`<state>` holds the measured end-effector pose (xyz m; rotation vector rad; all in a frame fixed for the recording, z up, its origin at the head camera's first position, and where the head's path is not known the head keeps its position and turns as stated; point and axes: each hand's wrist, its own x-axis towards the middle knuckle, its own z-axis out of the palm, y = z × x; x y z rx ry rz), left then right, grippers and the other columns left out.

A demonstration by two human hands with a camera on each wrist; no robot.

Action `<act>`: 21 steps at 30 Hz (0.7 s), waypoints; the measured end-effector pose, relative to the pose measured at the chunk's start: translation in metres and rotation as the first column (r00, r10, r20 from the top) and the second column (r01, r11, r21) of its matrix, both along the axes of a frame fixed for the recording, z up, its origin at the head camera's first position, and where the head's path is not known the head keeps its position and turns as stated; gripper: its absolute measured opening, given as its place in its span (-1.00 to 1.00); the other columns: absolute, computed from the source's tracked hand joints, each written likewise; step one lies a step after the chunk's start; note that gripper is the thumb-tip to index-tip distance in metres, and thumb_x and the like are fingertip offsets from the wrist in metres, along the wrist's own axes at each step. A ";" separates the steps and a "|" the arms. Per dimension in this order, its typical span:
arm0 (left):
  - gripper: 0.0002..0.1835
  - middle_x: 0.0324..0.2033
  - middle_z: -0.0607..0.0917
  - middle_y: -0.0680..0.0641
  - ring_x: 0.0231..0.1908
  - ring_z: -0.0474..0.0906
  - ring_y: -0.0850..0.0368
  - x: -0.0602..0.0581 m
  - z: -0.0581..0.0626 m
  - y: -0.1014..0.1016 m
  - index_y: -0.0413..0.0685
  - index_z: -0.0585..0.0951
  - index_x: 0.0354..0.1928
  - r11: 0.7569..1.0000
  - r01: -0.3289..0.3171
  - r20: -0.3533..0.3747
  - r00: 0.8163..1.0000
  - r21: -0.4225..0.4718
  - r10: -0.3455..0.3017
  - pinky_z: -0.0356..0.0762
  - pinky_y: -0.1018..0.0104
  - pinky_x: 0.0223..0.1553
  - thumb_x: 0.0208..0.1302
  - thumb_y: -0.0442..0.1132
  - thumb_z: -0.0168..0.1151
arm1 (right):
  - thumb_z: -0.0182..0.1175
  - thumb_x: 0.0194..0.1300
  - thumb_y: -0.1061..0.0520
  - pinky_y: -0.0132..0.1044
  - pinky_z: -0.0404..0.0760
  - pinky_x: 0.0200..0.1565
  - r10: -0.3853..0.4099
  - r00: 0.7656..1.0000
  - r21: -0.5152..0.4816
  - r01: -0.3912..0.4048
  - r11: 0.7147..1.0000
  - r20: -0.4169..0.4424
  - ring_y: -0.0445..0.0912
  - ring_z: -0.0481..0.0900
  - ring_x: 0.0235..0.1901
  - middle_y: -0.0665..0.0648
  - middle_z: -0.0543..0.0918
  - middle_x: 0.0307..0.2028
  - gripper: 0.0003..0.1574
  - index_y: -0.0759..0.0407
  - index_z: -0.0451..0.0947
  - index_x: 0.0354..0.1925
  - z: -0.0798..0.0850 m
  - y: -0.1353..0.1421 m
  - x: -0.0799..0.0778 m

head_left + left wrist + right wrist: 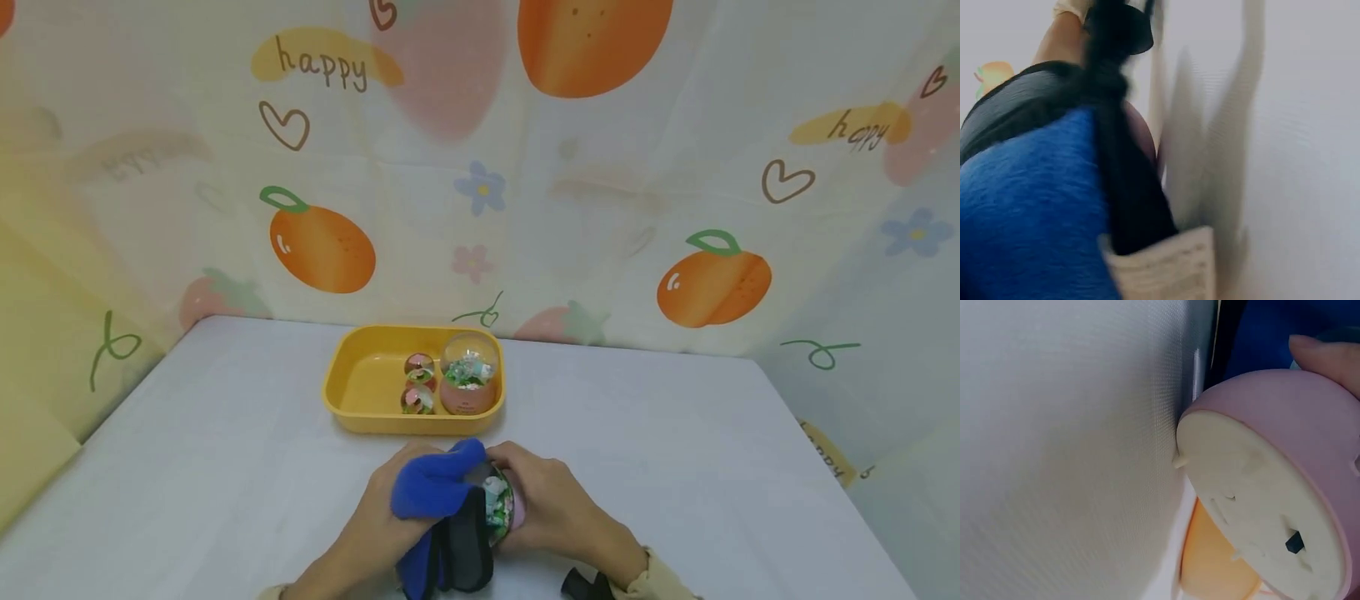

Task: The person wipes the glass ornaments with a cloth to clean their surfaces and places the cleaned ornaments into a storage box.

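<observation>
In the head view my left hand (375,510) grips a blue fleecy cloth (435,487) with black parts, held against a snow globe. My right hand (553,507) holds that snow globe (501,502) by its pink base, tipped on its side so the clear dome faces the cloth. Green and white figures show inside the dome, part of which the cloth hides. The right wrist view shows the cream underside of the base (1254,487), with a small dark square, close to the tabletop. A white printed label (1166,269) hangs from the cloth in the left wrist view.
Beyond my hands stands a yellow tray (363,379) on the white tabletop (652,425). Inside it are another snow globe (468,400) with a pink base and two small globes (417,400). A printed curtain (585,208) hangs behind the table.
</observation>
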<state>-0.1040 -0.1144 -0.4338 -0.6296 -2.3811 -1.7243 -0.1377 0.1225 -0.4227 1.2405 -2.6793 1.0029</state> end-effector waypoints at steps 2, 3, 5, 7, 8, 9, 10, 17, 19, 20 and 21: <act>-0.60 -0.02 0.71 0.12 0.01 0.62 0.30 -0.001 0.000 -0.002 0.11 0.58 0.09 0.999 -0.051 0.060 0.997 0.013 0.050 0.55 0.34 0.10 0.21 -0.31 0.37 | 0.66 -0.25 -0.03 -0.34 0.63 0.04 -0.001 1.000 0.013 0.000 1.000 0.030 -0.30 0.60 -0.03 -0.05 0.63 0.06 0.05 0.01 0.36 0.19 0.001 0.000 0.000; -0.61 -0.01 0.71 0.12 0.01 0.62 0.30 -0.002 0.000 -0.003 0.11 0.59 0.09 0.997 -0.074 0.096 0.993 0.016 0.072 0.54 0.35 0.10 0.22 -0.29 0.36 | 0.66 -0.25 -0.03 -0.35 0.63 0.04 0.000 0.999 0.014 -0.001 1.000 0.041 -0.31 0.60 -0.03 -0.06 0.63 0.06 0.04 0.00 0.35 0.19 0.001 0.000 0.000; -0.60 0.04 0.71 0.12 0.07 0.61 0.28 -0.003 0.001 -0.005 0.12 0.58 0.14 0.995 -0.096 0.163 0.982 0.005 0.094 0.51 0.34 0.15 0.25 -0.21 0.35 | 0.66 -0.25 -0.03 -0.35 0.63 0.04 0.005 0.999 0.010 -0.006 1.000 0.048 -0.32 0.59 -0.03 -0.08 0.62 0.06 0.03 0.00 0.35 0.18 0.001 0.000 -0.001; -0.56 0.07 0.69 0.09 0.09 0.59 0.24 -0.004 0.002 -0.005 0.10 0.56 0.18 0.996 -0.093 0.241 0.966 0.003 0.089 0.49 0.32 0.17 0.25 -0.17 0.35 | 0.66 -0.25 -0.03 -0.36 0.63 0.03 0.011 0.999 0.000 -0.011 1.000 0.046 -0.32 0.59 -0.03 -0.09 0.61 0.06 0.03 0.00 0.36 0.18 0.000 0.000 -0.003; -0.53 0.09 0.68 0.07 0.11 0.59 0.20 -0.004 0.002 -0.006 0.08 0.54 0.20 0.997 -0.083 0.278 0.957 0.007 0.078 0.47 0.29 0.18 0.24 -0.16 0.36 | 0.66 -0.25 -0.03 -0.36 0.63 0.03 0.015 0.999 -0.007 -0.015 1.000 0.041 -0.32 0.59 -0.03 -0.08 0.61 0.06 0.03 0.00 0.36 0.18 0.000 0.001 -0.003; -0.49 0.12 0.67 0.04 0.12 0.58 0.15 -0.005 0.003 -0.006 0.06 0.52 0.23 0.998 -0.065 0.311 0.949 0.014 0.057 0.45 0.25 0.20 0.23 -0.15 0.36 | 0.66 -0.25 -0.03 -0.35 0.63 0.03 0.017 0.999 -0.013 -0.017 1.000 0.043 -0.31 0.59 -0.03 -0.07 0.62 0.06 0.04 0.00 0.36 0.18 -0.001 0.001 -0.004; -0.45 0.13 0.66 0.00 0.13 0.57 0.10 -0.005 0.003 -0.005 0.04 0.50 0.25 0.999 -0.042 0.338 0.941 0.017 0.034 0.44 0.20 0.20 0.21 -0.14 0.37 | 0.66 -0.26 -0.02 -0.34 0.62 0.04 0.018 0.999 -0.020 -0.017 1.000 0.046 -0.30 0.59 -0.02 -0.06 0.62 0.07 0.04 0.00 0.36 0.19 -0.001 0.002 -0.005; -0.09 0.28 0.51 0.06 0.27 0.42 0.00 -0.007 0.001 -0.003 0.16 0.30 0.40 0.994 0.102 0.374 0.921 0.046 -0.112 0.31 -0.02 0.29 -0.01 -0.12 0.55 | 0.65 -0.23 0.05 -0.28 0.59 0.13 0.010 0.993 -0.049 -0.004 0.999 0.121 -0.24 0.57 0.07 -0.04 0.61 0.14 0.10 -0.02 0.32 0.26 -0.002 0.006 -0.011; -0.11 0.27 0.50 0.15 0.26 0.43 0.09 -0.007 -0.001 -0.003 0.25 0.32 0.38 0.993 0.106 0.345 0.932 0.042 -0.114 0.32 0.06 0.30 -0.03 -0.13 0.56 | 0.65 -0.22 0.05 -0.28 0.59 0.13 0.002 0.990 -0.046 0.004 0.999 0.140 -0.23 0.57 0.08 -0.05 0.59 0.15 0.10 0.00 0.32 0.28 -0.003 0.007 -0.011; -0.14 0.25 0.51 0.17 0.24 0.44 0.14 -0.007 -0.003 -0.004 0.28 0.33 0.36 0.994 0.106 0.314 0.943 0.033 -0.111 0.34 0.12 0.29 -0.01 -0.13 0.54 | 0.64 -0.20 0.03 -0.27 0.59 0.13 -0.003 0.990 -0.042 0.009 0.999 0.144 -0.23 0.57 0.08 -0.04 0.59 0.15 0.09 0.02 0.33 0.28 -0.003 0.007 -0.012; -0.18 0.23 0.52 0.18 0.21 0.46 0.19 -0.007 -0.004 -0.004 0.28 0.35 0.34 0.995 0.099 0.279 0.955 0.019 -0.100 0.37 0.19 0.27 0.01 -0.13 0.52 | 0.63 -0.18 0.01 -0.28 0.59 0.12 -0.009 0.988 -0.037 0.014 0.999 0.152 -0.23 0.57 0.07 -0.03 0.60 0.15 0.08 0.03 0.34 0.28 -0.004 0.007 -0.012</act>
